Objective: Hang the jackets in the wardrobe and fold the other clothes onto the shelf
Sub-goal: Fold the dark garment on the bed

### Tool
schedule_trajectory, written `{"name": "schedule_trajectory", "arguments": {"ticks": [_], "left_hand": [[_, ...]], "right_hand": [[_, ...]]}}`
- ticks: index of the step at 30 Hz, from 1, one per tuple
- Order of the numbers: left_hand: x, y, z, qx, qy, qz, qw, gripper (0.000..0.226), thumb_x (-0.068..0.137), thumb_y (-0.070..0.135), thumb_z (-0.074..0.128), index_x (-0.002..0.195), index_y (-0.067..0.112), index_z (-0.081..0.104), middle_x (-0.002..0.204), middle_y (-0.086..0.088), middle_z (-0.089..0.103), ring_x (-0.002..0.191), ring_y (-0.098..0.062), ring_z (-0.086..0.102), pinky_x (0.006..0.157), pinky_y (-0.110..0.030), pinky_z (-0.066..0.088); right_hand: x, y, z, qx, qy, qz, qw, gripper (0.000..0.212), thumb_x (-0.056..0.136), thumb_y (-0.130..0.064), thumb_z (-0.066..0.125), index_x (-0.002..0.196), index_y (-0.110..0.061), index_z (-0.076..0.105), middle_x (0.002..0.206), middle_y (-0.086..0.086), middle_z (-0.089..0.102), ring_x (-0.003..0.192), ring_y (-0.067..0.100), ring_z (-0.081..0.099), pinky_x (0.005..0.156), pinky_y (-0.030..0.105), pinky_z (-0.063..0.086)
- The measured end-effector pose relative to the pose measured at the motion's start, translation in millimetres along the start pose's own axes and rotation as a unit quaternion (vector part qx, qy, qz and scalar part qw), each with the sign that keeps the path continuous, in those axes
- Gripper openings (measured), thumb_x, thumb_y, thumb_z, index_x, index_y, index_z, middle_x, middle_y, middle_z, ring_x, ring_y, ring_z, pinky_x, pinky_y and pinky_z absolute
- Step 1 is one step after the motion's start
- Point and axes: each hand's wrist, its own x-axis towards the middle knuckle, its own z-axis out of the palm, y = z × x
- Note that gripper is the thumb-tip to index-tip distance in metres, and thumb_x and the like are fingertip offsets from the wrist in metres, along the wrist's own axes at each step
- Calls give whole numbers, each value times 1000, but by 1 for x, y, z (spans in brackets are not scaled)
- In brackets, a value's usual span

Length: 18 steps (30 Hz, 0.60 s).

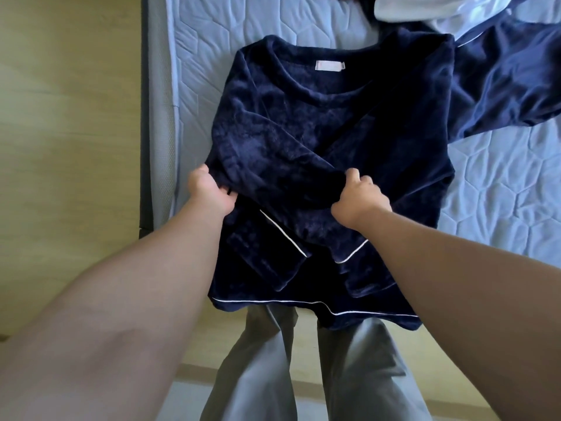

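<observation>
Both hands' grip: left hand (209,189), right hand (359,197), pinching navy top (303,132)

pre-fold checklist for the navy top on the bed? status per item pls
1. Left hand grips the top at its left edge: ok.
2. Right hand grips the fabric mid-top: ok.
3. Sleeves folded in across the body: ok.
4. Hem on the mattress: not ok, it seems to hang over the near edge.
5. Top separate from the other navy garment: cannot tell, they meet at the right shoulder.
6. Shelf ready: cannot tell, not in view.
</observation>
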Motion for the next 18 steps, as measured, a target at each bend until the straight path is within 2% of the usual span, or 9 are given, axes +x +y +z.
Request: {"name": "schedule_trajectory", "arguments": {"ticks": [3, 6, 9, 11, 12, 14, 16, 17, 18], "left_hand": [[4, 1, 0, 18, 5, 10, 1000, 29, 106, 20, 42, 127, 16, 61, 109, -7, 70, 94, -25, 66, 84, -44, 54], [8, 6, 1, 36, 2, 25, 999, 21, 104, 10, 43, 106, 16, 63, 105, -7, 69, 89, -25, 67, 79, -42, 56], [17, 7, 1, 83, 28, 17, 996, 24, 102, 7, 46, 114, 19, 64, 111, -5, 69, 93, -23, 68, 83, -40, 58], [20, 10, 4, 176, 65, 2, 982, 25, 100, 12, 51, 120, 22, 63, 121, -3, 68, 102, -22, 68, 88, -38, 58], [19, 12, 7, 255, 86, 8, 963, 28, 100, 18, 51, 126, 22, 62, 128, -2, 66, 109, -22, 67, 90, -37, 58], [17, 14, 16, 430, 151, 62, 888, 47, 96, 30, 53, 142, 19, 50, 143, -5, 55, 122, -26, 61, 96, -39, 55], [8, 15, 31, 552, 240, 193, 775, 61, 85, 25, 62, 141, 14, 41, 143, -11, 45, 120, -33, 59, 97, -43, 52], [4, 14, 42, 592, 245, 281, 715, 58, 81, 18, 64, 135, 13, 42, 139, -12, 43, 114, -35, 60, 94, -45, 53], [-1, 14, 55, 627, 207, 360, 659, 52, 80, 11, 64, 128, 14, 45, 135, -11, 43, 107, -35, 60, 90, -46, 53]], "right_hand": [[-1, 11, 4, -27, -73, 62, 995, 31, 87, -21, 54, 117, -13, 50, 100, 5, 63, 89, 28, 59, 102, 47, 38], [-2, 28, 7, -80, -82, 108, 987, 12, 86, -23, 50, 94, -18, 57, 84, 3, 60, 81, 26, 56, 109, 49, 28], [0, 38, 12, -29, -82, 143, 986, 17, 87, -25, 51, 101, -18, 59, 90, 4, 59, 85, 27, 53, 111, 50, 27], [1, 42, 17, -28, -64, 116, 991, 34, 87, -27, 54, 120, -17, 57, 114, 8, 58, 98, 29, 52, 101, 46, 35], [1, 45, 19, -42, -60, 101, 992, 43, 87, -28, 54, 129, -16, 52, 126, 10, 55, 111, 31, 50, 99, 45, 37], [-2, 50, 22, -66, -59, 87, 992, 51, 85, -25, 55, 135, -19, 45, 132, 10, 52, 126, 33, 43, 103, 48, 34], [-6, 55, 24, -72, -63, 85, 992, 53, 81, -19, 54, 133, -23, 42, 123, 8, 55, 124, 33, 44, 102, 50, 33], [-8, 57, 24, -72, -67, 85, 992, 54, 79, -16, 54, 131, -24, 41, 117, 8, 57, 120, 32, 46, 101, 50, 33], [-8, 60, 24, -70, -71, 86, 991, 54, 78, -14, 53, 129, -25, 41, 111, 7, 58, 114, 31, 48, 100, 49, 33]]}}
